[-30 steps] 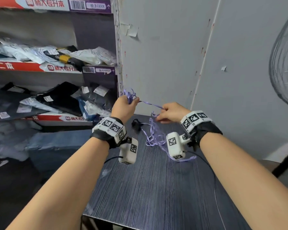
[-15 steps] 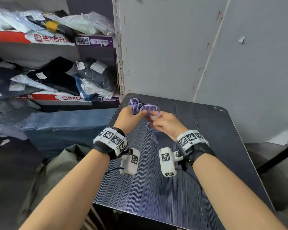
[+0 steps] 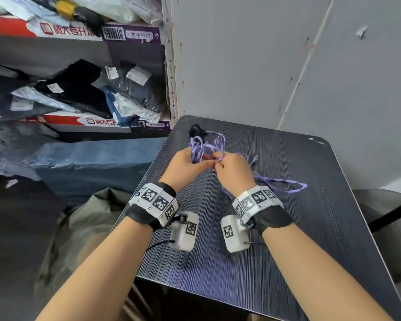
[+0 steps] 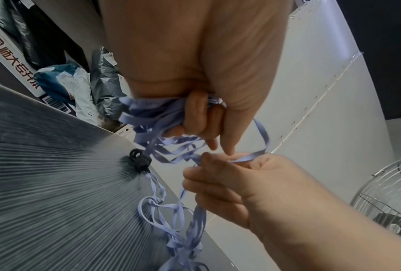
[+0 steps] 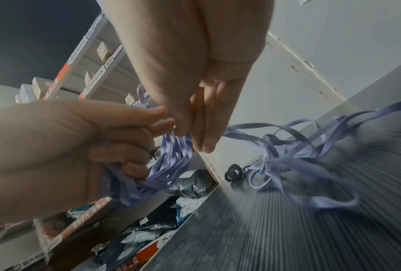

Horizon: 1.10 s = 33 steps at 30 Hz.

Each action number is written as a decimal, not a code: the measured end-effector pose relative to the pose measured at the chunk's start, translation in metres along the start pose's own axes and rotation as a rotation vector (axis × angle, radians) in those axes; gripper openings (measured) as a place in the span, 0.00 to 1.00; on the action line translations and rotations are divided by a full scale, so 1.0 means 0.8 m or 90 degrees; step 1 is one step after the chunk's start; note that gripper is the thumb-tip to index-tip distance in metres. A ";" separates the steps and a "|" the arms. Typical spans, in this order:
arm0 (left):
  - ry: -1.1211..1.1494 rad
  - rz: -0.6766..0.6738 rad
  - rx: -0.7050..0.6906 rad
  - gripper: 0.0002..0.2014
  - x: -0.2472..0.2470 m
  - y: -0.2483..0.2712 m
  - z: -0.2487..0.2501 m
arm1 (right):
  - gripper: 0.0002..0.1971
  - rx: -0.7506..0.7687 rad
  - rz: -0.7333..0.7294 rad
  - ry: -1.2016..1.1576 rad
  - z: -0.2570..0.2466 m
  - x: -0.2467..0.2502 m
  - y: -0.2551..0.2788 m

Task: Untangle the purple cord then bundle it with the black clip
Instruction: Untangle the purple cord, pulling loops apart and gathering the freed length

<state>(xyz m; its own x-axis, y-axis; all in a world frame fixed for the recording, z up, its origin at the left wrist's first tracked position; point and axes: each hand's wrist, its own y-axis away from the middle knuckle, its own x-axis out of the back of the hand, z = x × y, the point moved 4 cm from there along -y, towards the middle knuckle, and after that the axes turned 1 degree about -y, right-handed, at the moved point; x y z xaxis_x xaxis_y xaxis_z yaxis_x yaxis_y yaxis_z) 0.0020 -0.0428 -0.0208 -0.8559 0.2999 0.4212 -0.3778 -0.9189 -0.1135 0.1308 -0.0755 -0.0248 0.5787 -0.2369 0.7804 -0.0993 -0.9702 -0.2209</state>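
Both hands' fingers [image 3: 196, 162] around purple cord [image 3: 206, 147]

We are reading Chinese characters beside a small square logo on the red and white shelf-edge strips [image 3: 70, 31], though we are not making them out surely. The purple label [image 3: 134, 34] next to them is showing a barcode and a code ending in "XXXX". The parcel stickers [image 3: 138, 75] are staying too small for us to read.
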 end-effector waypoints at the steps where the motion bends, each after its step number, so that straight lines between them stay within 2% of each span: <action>1: 0.009 -0.004 0.002 0.05 -0.001 0.000 -0.001 | 0.12 0.002 -0.023 -0.005 -0.002 -0.002 0.002; 4: 0.047 -0.005 -0.004 0.19 -0.002 0.000 -0.005 | 0.22 0.000 -0.114 -0.042 -0.006 -0.010 0.007; 6: 0.061 -0.012 -0.010 0.16 -0.002 0.003 -0.001 | 0.25 -0.005 -0.164 -0.010 -0.006 -0.016 0.007; 8: 0.074 0.008 -0.008 0.11 0.000 0.004 0.001 | 0.22 -0.009 -0.193 0.037 -0.002 -0.023 0.006; 11: 0.101 0.074 0.006 0.17 0.007 0.003 -0.001 | 0.16 -0.037 -0.134 0.020 0.009 -0.023 0.004; 15: 0.176 0.159 0.045 0.12 0.021 0.001 -0.005 | 0.11 -0.038 -0.059 0.027 0.025 -0.015 0.001; 17: 0.194 0.192 0.062 0.12 0.030 -0.001 -0.007 | 0.11 -0.051 -0.049 0.026 0.034 -0.011 0.001; 20: 0.194 0.233 0.090 0.16 0.042 -0.003 -0.014 | 0.17 -0.084 -0.029 0.032 0.047 -0.007 0.005; 22: 0.192 0.237 0.094 0.16 0.044 -0.003 -0.017 | 0.20 -0.096 0.020 0.094 0.052 0.000 0.008; 24: 0.179 0.214 0.100 0.16 0.041 -0.003 -0.018 | 0.20 -0.099 0.068 0.215 0.054 0.006 0.006; 26: 0.179 0.184 0.111 0.15 0.038 -0.002 -0.018 | 0.19 -0.086 0.112 0.262 0.053 0.013 0.001; 28: 0.185 0.139 0.129 0.15 0.034 -0.001 -0.016 | 0.17 -0.040 0.173 0.192 0.049 0.023 -0.005; 30: 0.184 0.082 0.138 0.16 0.030 0.000 -0.013 | 0.15 -0.004 0.228 0.037 0.048 0.033 -0.011; 33: 0.184 -0.015 0.118 0.18 0.022 0.005 -0.003 | 0.12 -0.021 0.226 -0.231 0.037 0.043 -0.020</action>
<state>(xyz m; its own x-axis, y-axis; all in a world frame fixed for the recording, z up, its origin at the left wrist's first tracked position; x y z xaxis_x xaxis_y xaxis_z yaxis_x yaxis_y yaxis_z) -0.0159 -0.0407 -0.0162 -0.9223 0.3580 0.1458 -0.3513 -0.9336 0.0705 0.1761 -0.0668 -0.0119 0.7480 -0.5254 0.4056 -0.3633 -0.8355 -0.4123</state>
